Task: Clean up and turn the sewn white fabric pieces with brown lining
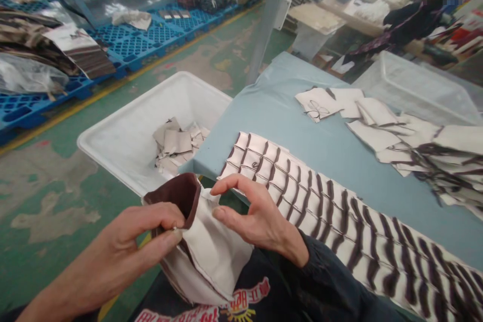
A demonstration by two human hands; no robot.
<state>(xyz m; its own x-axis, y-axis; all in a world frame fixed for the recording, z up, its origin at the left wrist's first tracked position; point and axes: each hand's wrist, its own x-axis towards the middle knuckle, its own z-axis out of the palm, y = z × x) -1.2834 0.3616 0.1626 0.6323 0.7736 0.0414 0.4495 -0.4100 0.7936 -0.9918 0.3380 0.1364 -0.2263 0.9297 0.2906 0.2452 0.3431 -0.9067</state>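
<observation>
A fabric pouch (217, 246), off-white outside with a dark brown lining, stands upright over my lap with its mouth facing up. My left hand (139, 241) is closed on it, thumb and forefinger pinching the rim near a seam. At the pouch's right edge is my right hand (260, 211), its thumb and forefinger apart. The forefinger tip touches the cloth near the rim. The other fingers of this hand are partly hidden.
Rows of similar pieces (302, 191) cover the blue table's near side. Loose off-white pieces (381, 126) and a thin looped dark item (316, 109) lie farther back. A white bin (113, 136) holds fabric pieces. Blue pallets (151, 35) and a co-worker (411, 25) are beyond.
</observation>
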